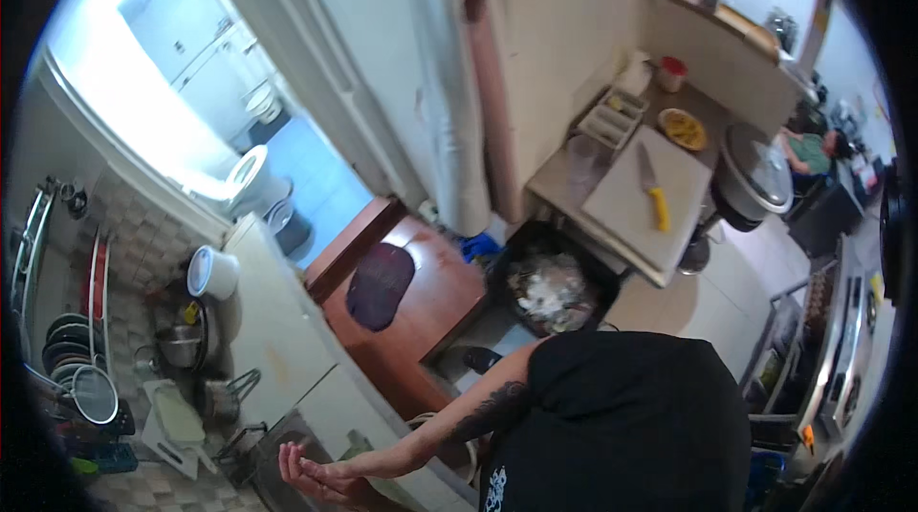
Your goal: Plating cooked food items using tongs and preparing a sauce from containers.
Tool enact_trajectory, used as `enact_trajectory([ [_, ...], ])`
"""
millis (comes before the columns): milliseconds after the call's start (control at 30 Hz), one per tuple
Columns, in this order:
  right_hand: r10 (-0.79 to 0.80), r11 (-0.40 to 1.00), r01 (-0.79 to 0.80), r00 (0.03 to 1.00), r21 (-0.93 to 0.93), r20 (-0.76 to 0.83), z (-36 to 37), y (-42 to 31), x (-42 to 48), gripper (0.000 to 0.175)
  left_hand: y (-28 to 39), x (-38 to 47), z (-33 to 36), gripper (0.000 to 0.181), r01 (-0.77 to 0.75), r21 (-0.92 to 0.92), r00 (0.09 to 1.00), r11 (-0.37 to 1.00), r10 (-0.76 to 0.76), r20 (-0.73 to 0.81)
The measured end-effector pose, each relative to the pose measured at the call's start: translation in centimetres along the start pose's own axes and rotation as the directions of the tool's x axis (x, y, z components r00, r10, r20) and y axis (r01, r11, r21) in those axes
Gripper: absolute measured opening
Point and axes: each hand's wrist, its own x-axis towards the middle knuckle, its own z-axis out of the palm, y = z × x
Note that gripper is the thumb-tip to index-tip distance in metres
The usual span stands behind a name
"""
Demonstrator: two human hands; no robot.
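My right hand, at the end of a tattooed forearm, is over the sink basin at the lower left. Its fingers are bent and slightly apart, with no object visible in them. My left hand lies just below and against it, partly covered and cut off by the picture's bottom edge. Whether its fingers are closed is unclear. Beside the hands is a green item, too blurred to name. A metal rack stands at the basin's far side.
A white tub sits on the counter. Pans and a strainer are by the tiled wall. Behind are a cap, a full waste bin and a yellow-handled knife on a cutting board. Another person is far right.
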Motion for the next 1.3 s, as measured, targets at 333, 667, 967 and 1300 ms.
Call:
enact_trajectory([
  [333, 0.007, -0.886, 0.137, 0.959, 0.444, -0.283, -3.4, 19.5, -13.3, 0.028, 8.5, -6.1, 8.6, 0.034, 0.691, -0.442, 0.678, 0.572, -0.301, 0.671],
  [667, 0.211, -0.875, 0.375, 0.865, 0.306, -0.456, -15.7, 34.5, -25.5, 0.030, 38.3, -21.6, 25.1, 0.030, 0.064, -0.640, -0.084, 0.766, 0.643, 0.761],
  [967, 0.177, -0.714, 0.074, 0.981, 0.697, 0.077, -11.2, 56.9, -44.8, 0.008, 55.2, -19.3, 35.2, 0.028, -0.017, -0.533, 0.655, 0.846, 0.412, 0.634],
  [1300, 0.087, -0.586, -0.441, 0.800, 0.680, 0.594, -6.0, 64.8, -58.4, 0.022, 65.3, 8.5, 28.5, 0.050, -0.031, -0.649, 0.996, 0.760, 0.079, 0.046],
])
